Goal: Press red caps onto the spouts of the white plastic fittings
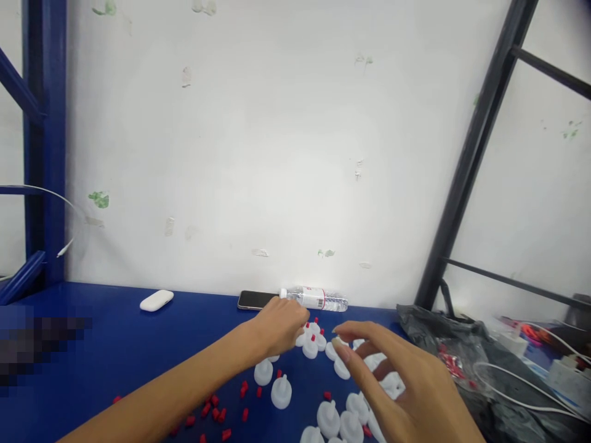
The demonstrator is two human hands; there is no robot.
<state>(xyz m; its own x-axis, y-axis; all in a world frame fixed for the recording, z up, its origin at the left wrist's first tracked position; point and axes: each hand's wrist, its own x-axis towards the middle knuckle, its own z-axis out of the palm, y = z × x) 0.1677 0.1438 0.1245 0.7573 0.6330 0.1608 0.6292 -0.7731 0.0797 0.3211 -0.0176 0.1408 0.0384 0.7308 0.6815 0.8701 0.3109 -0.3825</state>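
My left hand is closed, its back toward me, at the edge of a cluster of white round plastic pieces with red caps on their tips. Whatever its fingers hold, if anything, is hidden. My right hand is open, with thumb and forefinger apart and nothing visible between them. It hovers over more white pieces, partly covering them. Two bare white pieces with thin spouts, one of them a white nozzle piece, stand below my left wrist. Small loose red caps lie scattered near my left forearm.
A phone and a clear plastic bottle lie against the wall. A white oval case sits farther left on the blue table. Dark plastic bags, a bag of red pieces and white cables are at right.
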